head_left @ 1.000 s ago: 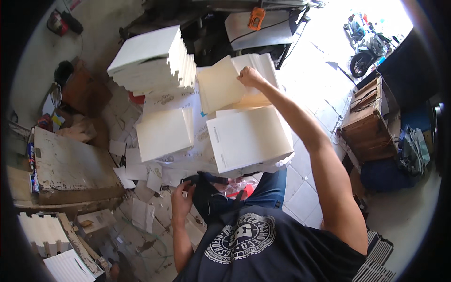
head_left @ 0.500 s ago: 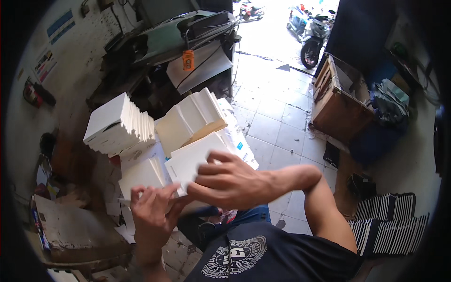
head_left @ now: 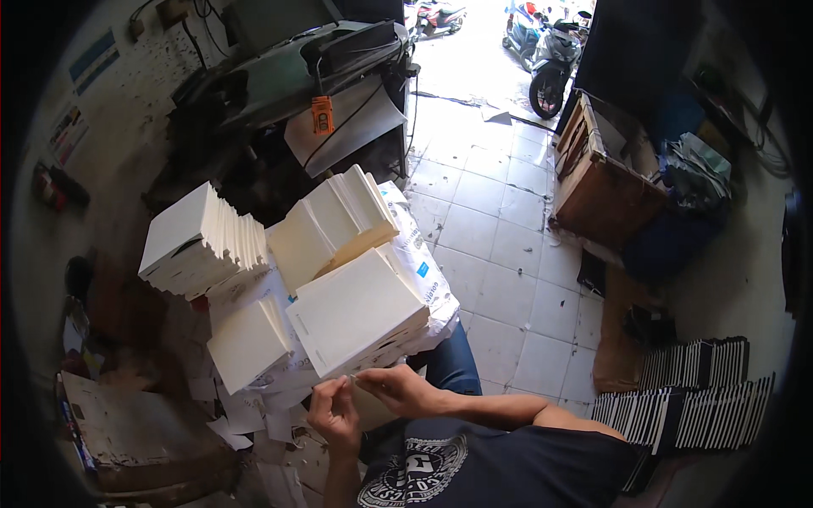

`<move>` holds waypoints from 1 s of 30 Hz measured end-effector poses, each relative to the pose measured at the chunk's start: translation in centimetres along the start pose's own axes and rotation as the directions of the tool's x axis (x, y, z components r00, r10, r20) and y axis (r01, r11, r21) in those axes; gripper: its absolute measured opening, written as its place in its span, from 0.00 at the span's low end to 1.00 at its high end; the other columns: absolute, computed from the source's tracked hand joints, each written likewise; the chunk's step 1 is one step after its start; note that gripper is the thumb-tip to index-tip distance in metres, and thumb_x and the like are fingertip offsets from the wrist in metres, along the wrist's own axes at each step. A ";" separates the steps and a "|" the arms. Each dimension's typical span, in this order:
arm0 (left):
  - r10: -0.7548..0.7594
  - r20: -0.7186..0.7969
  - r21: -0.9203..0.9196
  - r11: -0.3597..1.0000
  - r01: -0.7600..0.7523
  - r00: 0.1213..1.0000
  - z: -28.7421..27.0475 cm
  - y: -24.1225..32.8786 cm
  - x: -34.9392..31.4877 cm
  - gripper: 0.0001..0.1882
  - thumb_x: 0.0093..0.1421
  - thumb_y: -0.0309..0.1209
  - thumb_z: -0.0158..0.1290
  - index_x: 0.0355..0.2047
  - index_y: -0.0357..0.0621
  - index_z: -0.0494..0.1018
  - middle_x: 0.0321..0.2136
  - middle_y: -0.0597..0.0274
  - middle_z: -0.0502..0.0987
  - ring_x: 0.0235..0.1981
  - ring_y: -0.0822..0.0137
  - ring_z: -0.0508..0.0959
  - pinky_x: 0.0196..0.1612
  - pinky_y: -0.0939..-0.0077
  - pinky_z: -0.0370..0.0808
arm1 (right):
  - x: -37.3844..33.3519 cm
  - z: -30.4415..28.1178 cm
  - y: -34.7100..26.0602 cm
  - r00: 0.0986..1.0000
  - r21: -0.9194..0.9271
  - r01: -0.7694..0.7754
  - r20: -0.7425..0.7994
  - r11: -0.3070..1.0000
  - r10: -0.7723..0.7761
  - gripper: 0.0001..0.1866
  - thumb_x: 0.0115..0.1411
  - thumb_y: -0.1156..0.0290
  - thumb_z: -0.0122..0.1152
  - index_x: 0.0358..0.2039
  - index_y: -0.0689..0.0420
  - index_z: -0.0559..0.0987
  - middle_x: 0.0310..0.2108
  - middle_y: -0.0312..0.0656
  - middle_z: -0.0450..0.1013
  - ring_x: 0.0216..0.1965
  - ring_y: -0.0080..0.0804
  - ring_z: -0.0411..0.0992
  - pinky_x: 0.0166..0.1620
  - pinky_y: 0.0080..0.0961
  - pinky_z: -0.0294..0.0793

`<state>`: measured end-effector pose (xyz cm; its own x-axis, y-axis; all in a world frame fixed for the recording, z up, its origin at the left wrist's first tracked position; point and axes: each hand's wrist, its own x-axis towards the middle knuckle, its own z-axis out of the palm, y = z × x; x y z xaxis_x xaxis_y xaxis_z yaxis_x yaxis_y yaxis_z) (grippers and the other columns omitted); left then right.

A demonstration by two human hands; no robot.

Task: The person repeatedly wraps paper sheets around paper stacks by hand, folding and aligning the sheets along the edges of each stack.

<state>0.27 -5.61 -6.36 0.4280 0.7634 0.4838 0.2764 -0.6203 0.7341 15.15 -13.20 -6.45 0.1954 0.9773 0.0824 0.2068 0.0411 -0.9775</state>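
Left hand (head_left: pixel 333 415): grip pinching the booklet (head_left: pixel 373 406).
Right hand (head_left: pixel 398 389): grip pinching its top edge.
Risk: leaning paper stacks (head_left: pixel 356 313) are overhanging; a nudge may be toppling them.

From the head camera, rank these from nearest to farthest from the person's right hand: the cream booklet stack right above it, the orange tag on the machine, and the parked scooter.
Measured from the right hand:
1. Cream booklet stack, just above the hand.
2. Orange tag, on the machine further up.
3. Parked scooter, at the top right, outside.
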 end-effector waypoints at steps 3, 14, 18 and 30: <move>-0.007 -0.105 0.027 1.000 0.010 0.994 0.8 0.1 -1.3 0.08 0.59 0.22 0.61 0.39 0.35 0.79 0.31 0.51 0.80 0.32 0.56 0.81 0.37 0.66 0.77 | 0.0 0.4 -0.4 0.994 -0.012 0.078 -0.071 0.997 -0.078 0.08 0.63 0.74 0.61 0.42 0.63 0.79 0.27 0.48 0.78 0.26 0.29 0.77 0.32 0.25 0.76; 0.037 -0.033 -0.130 0.991 -0.041 0.999 1.6 0.4 -1.8 0.08 0.59 0.23 0.63 0.39 0.39 0.79 0.35 0.57 0.78 0.35 0.63 0.77 0.38 0.72 0.73 | -1.0 -2.6 -0.6 1.000 -0.193 0.004 -0.013 0.981 -0.007 0.05 0.60 0.73 0.67 0.32 0.61 0.82 0.25 0.43 0.74 0.28 0.31 0.72 0.32 0.27 0.69; 0.152 0.035 -0.121 0.982 -0.147 0.988 0.4 -0.6 -2.7 0.04 0.57 0.23 0.63 0.31 0.42 0.79 0.32 0.61 0.80 0.32 0.60 0.79 0.41 0.67 0.71 | -2.7 -8.3 0.2 0.974 -0.224 -0.220 0.004 0.950 0.226 0.06 0.58 0.75 0.65 0.37 0.59 0.83 0.35 0.45 0.81 0.34 0.30 0.78 0.35 0.32 0.78; -0.294 0.332 0.035 0.953 0.299 0.897 -4.3 -6.0 -4.1 0.17 0.63 0.36 0.59 0.47 0.36 0.78 0.43 0.46 0.81 0.44 0.50 0.81 0.49 0.62 0.76 | -10.3 -29.9 -10.5 0.568 -0.901 0.061 -0.323 0.430 -0.757 0.29 0.65 0.48 0.54 0.38 0.69 0.80 0.39 0.47 0.76 0.37 0.35 0.76 0.39 0.29 0.75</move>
<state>-6.83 -4.29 -10.76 0.5878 0.8068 0.0601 0.4220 -0.3691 0.8280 39.64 -29.91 8.81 0.2640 0.4570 0.8494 0.9644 -0.1101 -0.2404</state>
